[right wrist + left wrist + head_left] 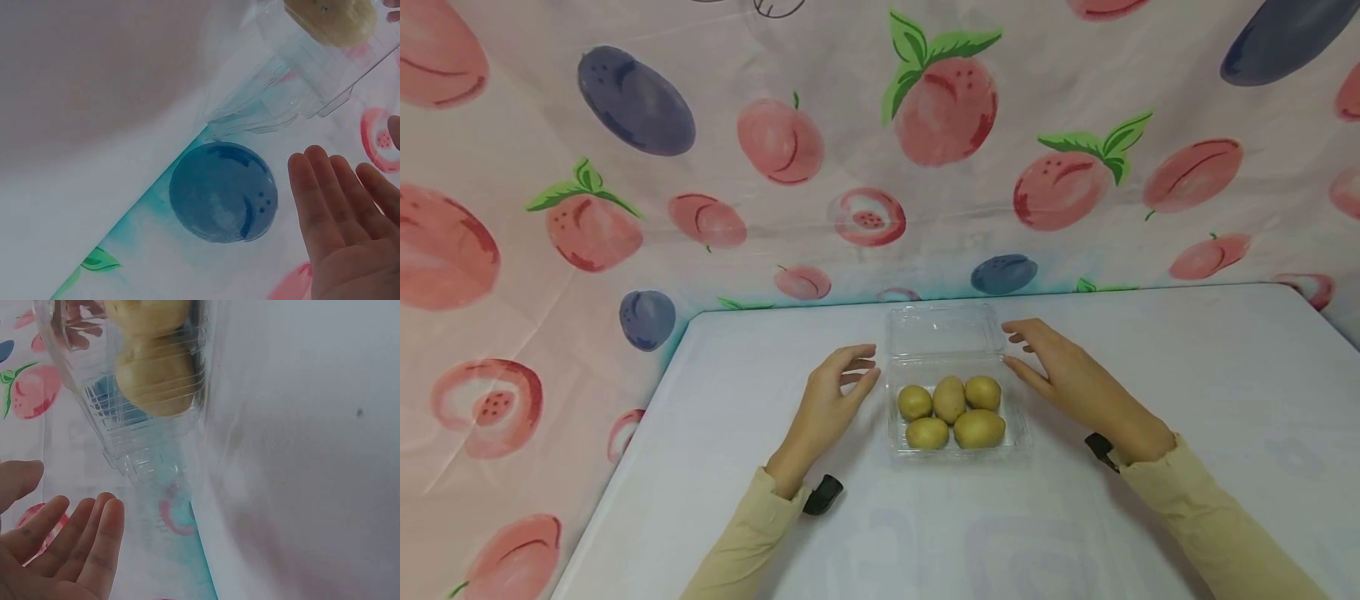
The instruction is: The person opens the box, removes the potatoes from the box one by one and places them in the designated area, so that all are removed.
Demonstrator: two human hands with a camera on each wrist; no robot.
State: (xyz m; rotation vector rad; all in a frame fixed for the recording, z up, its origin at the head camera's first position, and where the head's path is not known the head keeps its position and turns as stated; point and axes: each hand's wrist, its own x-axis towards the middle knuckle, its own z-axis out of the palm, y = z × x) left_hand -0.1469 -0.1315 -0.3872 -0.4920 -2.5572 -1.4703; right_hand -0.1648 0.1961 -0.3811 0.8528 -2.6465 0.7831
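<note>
A clear plastic clamshell box [892,417] sits on the white table with its lid [943,329] folded open toward the back. Several yellowish, potato-like oval pieces [950,400] lie inside; their exact kind is not certain. My left hand [827,400] is just left of the box, fingers slightly bent and apart from it. To the right, my right hand [1071,379] has its fingertips close beside the hinge; contact cannot be told from the head view. Nothing is held by either hand. The wrist views show the left fingers [94,544] and right fingers [331,200] extended near the box.
The white table [715,433] meets a fruit-printed cloth [820,50] at the back and along the left side. Black wrist straps [823,495] show at both light sleeves.
</note>
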